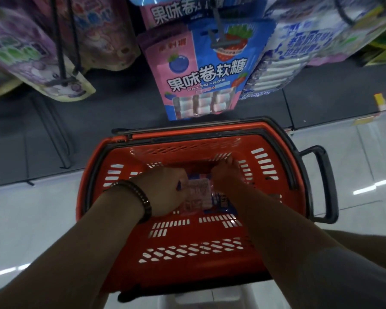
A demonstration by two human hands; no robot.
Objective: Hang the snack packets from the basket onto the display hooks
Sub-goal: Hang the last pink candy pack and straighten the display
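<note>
Down in the red basket [210, 253], my left hand [165, 190] and right hand [224, 176] curl fingers round one candy packet [198, 189], either side, keeping it flat for the hook [218, 30].

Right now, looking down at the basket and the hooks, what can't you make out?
All from the head view:
- How many packets lie in the basket: the left hand and right hand cover all but part of one snack packet.
- That packet's print: blurred and dim.
- Where the display hook is fixed: cut off by the top edge.
- The print on the purple packets at left: blurred.
</note>
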